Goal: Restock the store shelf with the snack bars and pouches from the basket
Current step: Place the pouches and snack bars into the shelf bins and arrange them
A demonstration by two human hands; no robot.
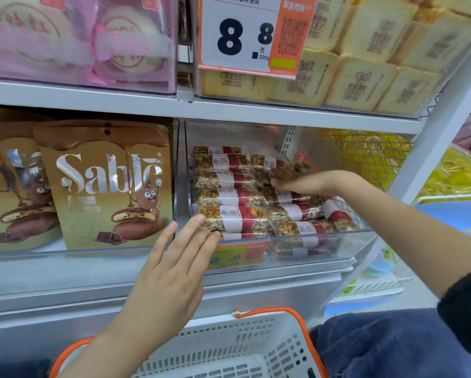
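Several snack bars (230, 197) in clear wrappers with white and red bands lie stacked in a clear bin (324, 248) on the middle shelf. My right hand (291, 181) reaches into the bin, its fingers flat on a bar in the second stack. My left hand (171, 268) is spread with straight fingers against the bin's front left corner, fingertips touching the lowest front bar. To the left stand gold Sable pouches (106, 186). The white basket (229, 347) with orange handles sits below, at the bottom of the view.
The shelf above holds pink-wrapped cakes (79, 36) and yellow toast packs (365, 64) behind a price sign (242, 36). A wire mesh divider (370, 156) bounds the bin on the right. My knee in blue jeans (387, 345) is beside the basket.
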